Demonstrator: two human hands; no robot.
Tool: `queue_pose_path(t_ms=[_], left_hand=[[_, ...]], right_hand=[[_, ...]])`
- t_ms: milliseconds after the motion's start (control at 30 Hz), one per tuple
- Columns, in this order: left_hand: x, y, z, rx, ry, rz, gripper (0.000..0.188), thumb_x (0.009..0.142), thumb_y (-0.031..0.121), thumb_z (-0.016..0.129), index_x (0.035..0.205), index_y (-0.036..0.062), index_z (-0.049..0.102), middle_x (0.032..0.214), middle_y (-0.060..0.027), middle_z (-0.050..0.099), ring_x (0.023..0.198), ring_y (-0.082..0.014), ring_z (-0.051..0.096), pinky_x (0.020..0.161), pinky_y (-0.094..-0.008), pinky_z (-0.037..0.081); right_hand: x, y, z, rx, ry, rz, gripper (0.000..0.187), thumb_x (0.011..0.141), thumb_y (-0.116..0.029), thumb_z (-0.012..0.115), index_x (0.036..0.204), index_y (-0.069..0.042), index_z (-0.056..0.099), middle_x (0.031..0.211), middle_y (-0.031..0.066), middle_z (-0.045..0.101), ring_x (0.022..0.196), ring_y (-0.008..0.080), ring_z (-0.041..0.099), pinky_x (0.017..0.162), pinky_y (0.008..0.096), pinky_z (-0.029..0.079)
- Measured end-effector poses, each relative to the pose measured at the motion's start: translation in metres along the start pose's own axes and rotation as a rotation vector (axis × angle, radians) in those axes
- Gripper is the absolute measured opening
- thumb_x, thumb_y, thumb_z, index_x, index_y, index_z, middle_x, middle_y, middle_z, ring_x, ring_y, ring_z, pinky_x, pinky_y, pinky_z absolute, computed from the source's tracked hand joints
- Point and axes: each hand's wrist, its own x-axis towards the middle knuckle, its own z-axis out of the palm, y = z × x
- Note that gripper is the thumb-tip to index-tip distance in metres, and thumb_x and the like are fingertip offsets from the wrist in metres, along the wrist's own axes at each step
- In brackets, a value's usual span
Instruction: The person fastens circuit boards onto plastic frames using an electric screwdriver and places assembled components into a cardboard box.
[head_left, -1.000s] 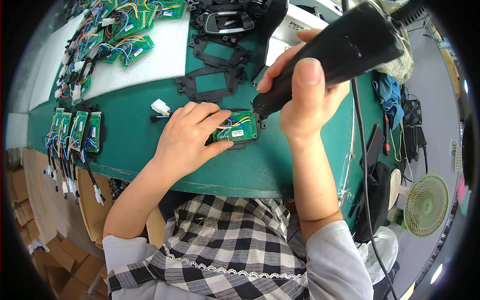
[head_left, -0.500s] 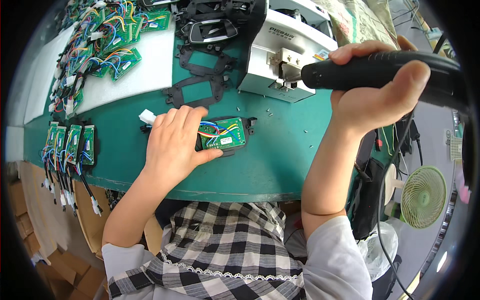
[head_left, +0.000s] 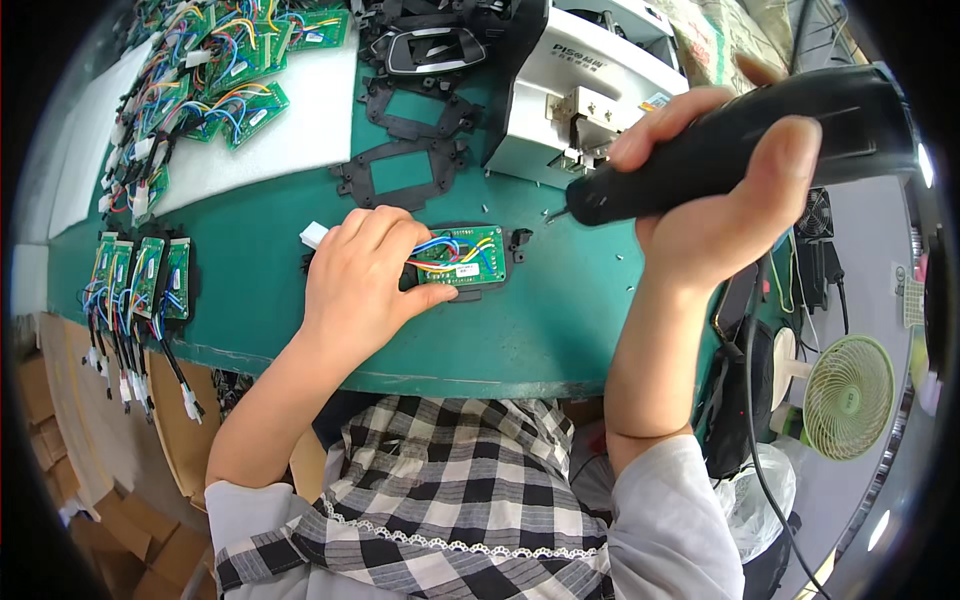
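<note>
A green circuit board point(head_left: 478, 262) with coloured wires sits in a black plastic frame on the green table. My left hand point(head_left: 365, 270) is closed over the left end of this assembly, thumb along its near edge; a white connector point(head_left: 314, 235) pokes out beyond the fingers. In my right hand point(head_left: 725, 210) is a black electric screwdriver point(head_left: 740, 150), its bit pointing left and down above the tabletop, right of the board. A screw seems to be at the bit's tip, too small to be sure. Behind stands a silver-white screw feeder point(head_left: 575, 100).
Several loose screws point(head_left: 620, 257) lie on the green table point(head_left: 540, 340). Empty black frames point(head_left: 400, 172) are at the back middle. Wired boards point(head_left: 245, 115) pile on white foam point(head_left: 300, 140) at the back left; more boards point(head_left: 148, 280) stand at the left edge. The screwdriver's cable point(head_left: 752, 400) hangs at right.
The screwdriver has moved left and nearer, away from the screw feeder toward the board. My left hand stays on the assembly; the whole view has shifted slightly.
</note>
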Motion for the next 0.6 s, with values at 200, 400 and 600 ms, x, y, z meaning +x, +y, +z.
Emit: queue_pose_path(t_ms=[200, 400, 600], left_hand=[[-0.001, -0.001, 0.001, 0.026, 0.027, 0.02, 0.046, 0.054, 0.024, 0.085, 0.09, 0.0068, 0.062, 0.097, -0.0043, 0.06, 0.089, -0.0256, 0.056, 0.074, -0.0364, 0.047], [-0.003, -0.002, 0.0, 0.041, 0.023, 0.012, 0.048, 0.053, 0.025, 0.085, 0.091, 0.0067, 0.062, 0.098, -0.0043, 0.06, 0.09, -0.0254, 0.057, 0.074, -0.0364, 0.048], [-0.005, -0.01, -0.001, -0.025, 0.035, 0.07, 0.047, 0.055, 0.024, 0.084, 0.093, 0.0057, 0.063, 0.099, -0.005, 0.061, 0.091, -0.0258, 0.058, 0.076, -0.0367, 0.049]], right_hand=[[-0.041, 0.01, 0.015, 0.276, 0.028, 0.046, 0.058, 0.083, -0.035, 0.066, 0.111, 0.01, 0.044, 0.06, 0.0072, 0.058, 0.045, 0.0113, 0.054, 0.044, 0.0221, 0.042], [-0.052, 0.013, 0.02, 0.09, -0.056, 0.078, 0.077, 0.083, -0.057, 0.058, 0.115, 0.009, 0.037, 0.064, 0.0146, 0.055, 0.043, 0.0208, 0.054, 0.041, 0.0297, 0.047], [-0.063, 0.011, 0.023, 0.096, -0.088, 0.07, 0.082, 0.079, -0.064, 0.06, 0.115, 0.006, 0.037, 0.065, 0.0133, 0.055, 0.048, 0.0202, 0.056, 0.044, 0.0304, 0.048]])
